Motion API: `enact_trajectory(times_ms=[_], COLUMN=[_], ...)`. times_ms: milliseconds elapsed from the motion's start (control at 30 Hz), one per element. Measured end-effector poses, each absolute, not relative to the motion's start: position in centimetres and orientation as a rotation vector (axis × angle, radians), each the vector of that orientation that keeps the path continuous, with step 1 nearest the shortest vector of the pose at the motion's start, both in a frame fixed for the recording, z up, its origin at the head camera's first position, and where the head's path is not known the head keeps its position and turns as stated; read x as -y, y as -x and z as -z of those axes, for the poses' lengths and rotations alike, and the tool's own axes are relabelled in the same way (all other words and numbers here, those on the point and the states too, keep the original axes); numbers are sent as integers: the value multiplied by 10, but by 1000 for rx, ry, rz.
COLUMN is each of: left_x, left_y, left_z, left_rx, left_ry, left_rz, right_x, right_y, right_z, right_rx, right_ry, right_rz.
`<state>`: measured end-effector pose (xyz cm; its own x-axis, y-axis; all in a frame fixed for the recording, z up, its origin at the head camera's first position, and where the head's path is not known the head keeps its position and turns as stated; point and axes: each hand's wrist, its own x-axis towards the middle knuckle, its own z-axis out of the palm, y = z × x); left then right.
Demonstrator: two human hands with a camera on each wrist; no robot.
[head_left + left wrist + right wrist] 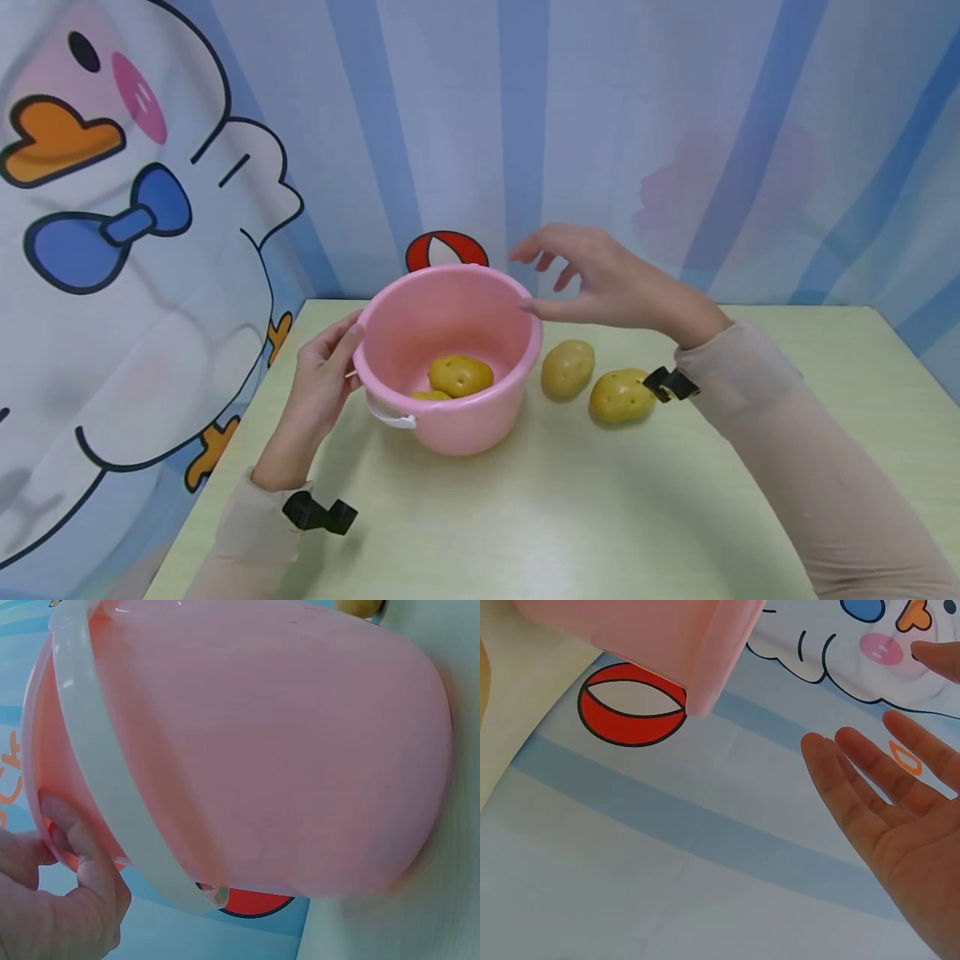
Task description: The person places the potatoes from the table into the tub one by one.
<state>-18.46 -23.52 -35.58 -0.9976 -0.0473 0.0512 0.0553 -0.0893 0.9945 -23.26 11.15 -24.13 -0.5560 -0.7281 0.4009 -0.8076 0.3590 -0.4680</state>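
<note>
A pink bucket [468, 429] stands on the table, with one potato [461, 376] and part of a second potato [431, 395] visible inside. My left hand [321, 379] grips the bucket's left rim between thumb and fingers. In the left wrist view that hand [71, 900] pinches the rim beside the white handle [112, 772]. My right hand [592, 279] is raised at the bucket's right rim, fingers spread and holding nothing. The right wrist view shows the same hand [900, 817] with its palm bare. Two more potatoes, a paler one [567, 369] and a yellow one [621, 397], lie right of the bucket.
The pale table [525, 533] runs back to a blue striped cloth backdrop [450, 125]. A large white cartoon bird [150, 333] is printed on the cloth at left. Behind the bucket shows a printed red and white ball [447, 250].
</note>
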Motion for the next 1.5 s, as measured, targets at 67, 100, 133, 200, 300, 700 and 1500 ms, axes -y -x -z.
enact_trajectory(times_ms=[67,100,133,200,300,700,1500], left_x=[235,235,235,235,235,236,236], left_y=[184,184,184,184,185,185,186], left_z=[356,356,356,356,356,358,358], left_rx=[2069,2068,2065,2060,2050,2032,2044], left_ry=[11,13,15,21,30,26,12], left_rz=[2270,2269,2271,2273,2281,2296,2280], right_x=[-113,-114,-115,-117,-120,-132,-161], right_y=[233,233,234,235,235,239,248], right_z=[243,243,244,246,248,261,297], right_rx=[2497,2502,2504,2509,2528,2652,2795], right_ry=[-1404,-1400,-1401,-1399,-1394,-1331,-1211], right_rz=[-980,-983,-985,-978,-966,-965,-925])
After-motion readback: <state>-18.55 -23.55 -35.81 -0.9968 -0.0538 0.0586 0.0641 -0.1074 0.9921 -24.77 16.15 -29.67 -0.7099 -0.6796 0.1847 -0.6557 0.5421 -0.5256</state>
